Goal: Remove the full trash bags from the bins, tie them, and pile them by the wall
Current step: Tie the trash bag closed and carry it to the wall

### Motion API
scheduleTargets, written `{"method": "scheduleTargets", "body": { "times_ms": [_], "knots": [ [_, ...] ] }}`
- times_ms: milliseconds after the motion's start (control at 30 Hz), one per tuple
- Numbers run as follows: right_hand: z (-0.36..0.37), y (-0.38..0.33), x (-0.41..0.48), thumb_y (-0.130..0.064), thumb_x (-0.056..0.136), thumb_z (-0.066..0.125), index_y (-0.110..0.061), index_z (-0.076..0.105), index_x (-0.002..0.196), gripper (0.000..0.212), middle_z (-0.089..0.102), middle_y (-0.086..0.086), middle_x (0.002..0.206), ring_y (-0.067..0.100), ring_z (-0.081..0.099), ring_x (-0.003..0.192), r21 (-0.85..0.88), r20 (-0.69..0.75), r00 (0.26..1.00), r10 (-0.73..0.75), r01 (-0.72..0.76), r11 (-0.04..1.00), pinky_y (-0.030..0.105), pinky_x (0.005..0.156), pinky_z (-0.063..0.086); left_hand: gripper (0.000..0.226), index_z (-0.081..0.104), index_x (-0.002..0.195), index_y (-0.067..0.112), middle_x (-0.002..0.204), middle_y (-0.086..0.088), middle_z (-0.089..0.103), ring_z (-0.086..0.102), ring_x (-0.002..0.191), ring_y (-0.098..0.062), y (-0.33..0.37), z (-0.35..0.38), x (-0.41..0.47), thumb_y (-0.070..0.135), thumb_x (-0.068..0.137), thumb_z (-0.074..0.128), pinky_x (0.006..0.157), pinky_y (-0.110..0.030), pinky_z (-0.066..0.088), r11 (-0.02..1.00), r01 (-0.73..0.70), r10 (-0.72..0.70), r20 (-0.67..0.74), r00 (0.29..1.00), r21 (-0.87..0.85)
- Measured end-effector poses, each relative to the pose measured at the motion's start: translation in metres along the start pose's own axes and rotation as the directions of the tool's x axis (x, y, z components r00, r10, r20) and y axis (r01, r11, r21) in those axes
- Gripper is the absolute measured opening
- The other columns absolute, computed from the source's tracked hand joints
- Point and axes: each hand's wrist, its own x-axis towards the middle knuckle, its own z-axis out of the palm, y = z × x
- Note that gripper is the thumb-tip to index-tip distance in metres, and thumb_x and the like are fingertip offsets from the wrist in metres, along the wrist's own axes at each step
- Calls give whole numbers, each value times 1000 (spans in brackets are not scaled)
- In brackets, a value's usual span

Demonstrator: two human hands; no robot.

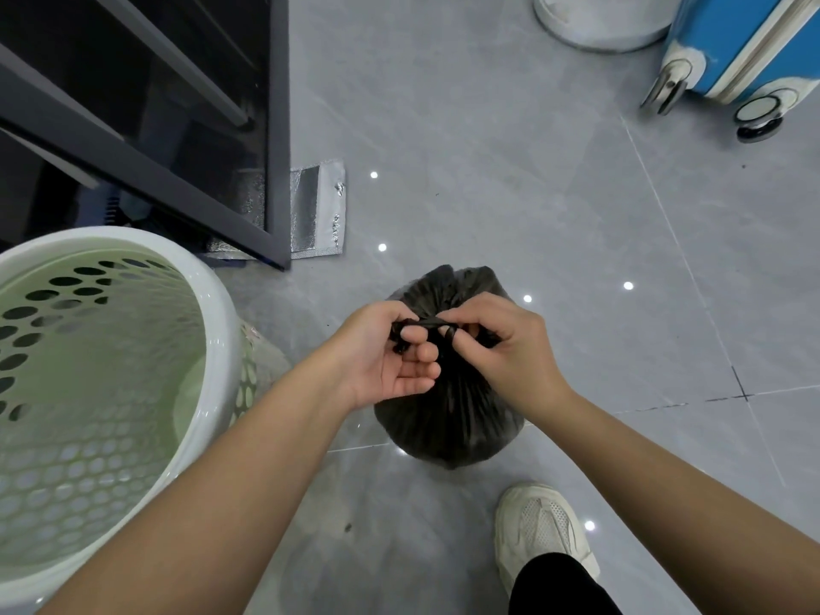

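A full black trash bag stands on the grey tiled floor in the middle of the view. Its gathered top is twisted into two thin black strands. My left hand pinches one strand and my right hand pinches the other; the strands cross between my fingers just above the bag. A pale green perforated bin with a white rim stands at the left, with no bag in it.
A dark metal shelf frame stands at the upper left with a silver foil bag lying at its foot. A blue suitcase and a white round base are at the top right. My white shoe is near the bag.
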Motion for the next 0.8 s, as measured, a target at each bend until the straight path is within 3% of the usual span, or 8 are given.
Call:
{"method": "scheduleTargets", "body": {
  "times_ms": [233, 367, 433, 500, 567, 667, 800],
  "knots": [
    [5, -3, 2, -1, 81, 68, -15, 74, 93, 20, 67, -5, 80, 11, 55, 63, 44, -112, 990, 80, -75, 996, 20, 63, 46, 39, 44, 48, 19, 51, -1, 53, 56, 49, -18, 0, 2, 0, 22, 87, 37, 46, -22, 49, 994, -37, 43, 54, 998, -102],
    [8, -9, 7, -3, 81, 68, -18, 73, 84, 16, 67, -1, 78, 8, 51, 59, 120, -142, 969, 201, -185, 975, 16, 61, 42, 37, 54, 65, 14, 60, -4, 59, 59, 54, -18, -7, 1, 2, 29, 94, 36, 47, -24, 50, 955, -236, 249, 53, 967, -182],
    [9, -12, 11, -3, 80, 66, -19, 71, 81, 17, 65, -2, 74, 5, 48, 58, 163, -148, 945, 291, -267, 950, 15, 60, 41, 28, 58, 79, 11, 66, -5, 65, 61, 55, -18, -18, 5, 7, 25, 97, 43, 49, -25, 52, 900, -423, 414, -97, 905, -107],
    [12, -14, 13, -2, 80, 65, -18, 71, 80, 17, 63, -6, 69, 4, 49, 59, 193, -138, 919, 370, -341, 920, 15, 60, 42, 11, 61, 83, 14, 69, -2, 68, 64, 58, -16, -29, 8, 15, 12, 93, 56, 55, -24, 53, 800, -584, 599, -247, 762, 139],
    [16, -16, 12, -3, 79, 64, -16, 72, 82, 15, 66, -4, 71, 8, 55, 63, 227, -138, 888, 439, -404, 886, 18, 63, 46, 17, 64, 81, 21, 71, 3, 68, 66, 63, -13, -37, 10, 23, 5, 86, 64, 63, -25, 54, 684, -640, 727, -257, 637, 350],
    [17, -17, 11, -4, 81, 64, -14, 73, 87, 15, 71, 4, 79, 19, 65, 75, 272, -146, 849, 508, -459, 846, 24, 70, 54, 20, 67, 81, 28, 75, 5, 70, 69, 69, -12, -39, 11, 26, 8, 82, 69, 73, -34, 57, 598, -637, 791, -232, 566, 485],
    [19, -19, 10, -4, 81, 63, -14, 73, 90, 16, 72, 1, 81, 17, 67, 78, 241, -160, 839, 520, -477, 845, 23, 72, 55, 12, 69, 85, 24, 76, 7, 71, 69, 68, -8, -41, 12, 25, 13, 84, 68, 74, -34, 58, 534, -614, 830, -222, 512, 581]
  ]
}}
